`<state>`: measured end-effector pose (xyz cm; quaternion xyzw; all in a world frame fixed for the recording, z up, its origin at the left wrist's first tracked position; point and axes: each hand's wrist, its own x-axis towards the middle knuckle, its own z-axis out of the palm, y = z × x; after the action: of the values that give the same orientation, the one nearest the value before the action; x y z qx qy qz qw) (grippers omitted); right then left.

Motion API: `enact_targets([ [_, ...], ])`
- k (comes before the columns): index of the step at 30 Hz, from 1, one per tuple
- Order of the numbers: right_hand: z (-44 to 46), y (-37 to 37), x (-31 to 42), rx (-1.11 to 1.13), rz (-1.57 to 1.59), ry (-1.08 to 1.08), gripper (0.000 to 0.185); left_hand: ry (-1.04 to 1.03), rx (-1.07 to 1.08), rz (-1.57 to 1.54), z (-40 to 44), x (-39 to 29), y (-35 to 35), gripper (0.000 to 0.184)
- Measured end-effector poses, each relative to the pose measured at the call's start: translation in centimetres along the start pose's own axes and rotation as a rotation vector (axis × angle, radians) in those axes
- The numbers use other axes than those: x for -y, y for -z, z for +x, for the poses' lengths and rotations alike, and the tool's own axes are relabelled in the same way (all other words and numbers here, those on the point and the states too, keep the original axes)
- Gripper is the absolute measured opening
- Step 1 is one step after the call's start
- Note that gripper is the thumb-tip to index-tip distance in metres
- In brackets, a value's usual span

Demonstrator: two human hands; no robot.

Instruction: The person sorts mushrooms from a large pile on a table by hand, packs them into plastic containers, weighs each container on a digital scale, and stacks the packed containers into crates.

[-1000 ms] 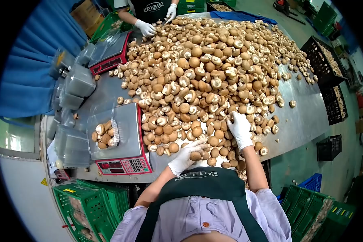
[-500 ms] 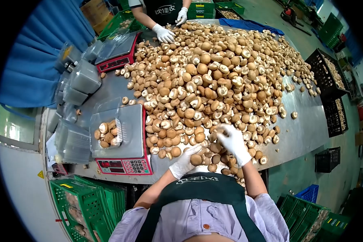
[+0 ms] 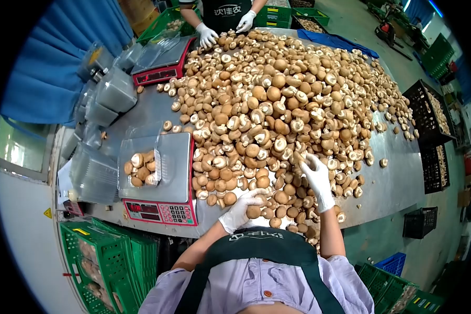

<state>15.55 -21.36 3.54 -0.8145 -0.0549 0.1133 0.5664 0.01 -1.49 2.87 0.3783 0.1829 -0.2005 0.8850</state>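
Right hand's back up the pile, fingers at a mushroom, grip unclear; left hand cups a brown cap. Tray unchanged: nothing added.

Underside of mushroom in left grip hidden. Can't tell if right grip holds one. Pile covers much of desk. Front scale digits too small to read. Co-worker cut off by top edge, green crate by bottom.
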Motion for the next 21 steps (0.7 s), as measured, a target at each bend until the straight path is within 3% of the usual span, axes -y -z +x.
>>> enact_targets([
  [3,-3.6,-0.1,0.8,0.267,-0.152,0.132,0.038,0.023,0.056,0.04,0.8,0.1,-0.2,0.036],
  [5,-5.4,-0.1,3.2,0.584,-0.318,0.094,0.045,0.163,0.162,-0.141,0.7,0.2,-0.4,0.045],
  [7,-6.4,-0.9,3.3,0.405,-0.602,0.218,0.047,0.122,0.117,-0.148,1.5,1.1,-0.2,0.042],
  [9,-5.3,-0.7,3.3,0.366,-0.363,0.095,0.041,0.196,0.038,-0.143,1.6,1.2,0.4,0.043],
  [10,-4.6,-0.6,2.6,0.278,-0.26,0.116,0.035,0.218,0.112,-0.239,1.7,1.3,1.0,0.045],
  [11,-3.7,-0.3,2.3,0.201,-0.313,0.061,0.031,0.271,0.11,-0.386,2.1,2.2,2.6,0.044],
  [13,-1.4,0.5,0.0,0.004,-0.324,0.136,0.028,0.144,0.164,-0.352,0.6,0.6,1.2,0.049],
  [15,1.0,1.5,-1.5,-0.331,-0.479,0.215,0.026,0.142,0.173,-0.42,0.2,0.0,0.7,0.052],
  [17,4.0,2.8,-4.4,-0.554,-0.688,0.235,0.044,0.14,0.041,-0.349,0.4,1.1,1.5,0.049],
  [21,6.7,4.2,-4.9,-0.635,-0.862,0.302,0.059,0.103,0.032,-0.236,1.1,1.2,1.5,0.041],
])
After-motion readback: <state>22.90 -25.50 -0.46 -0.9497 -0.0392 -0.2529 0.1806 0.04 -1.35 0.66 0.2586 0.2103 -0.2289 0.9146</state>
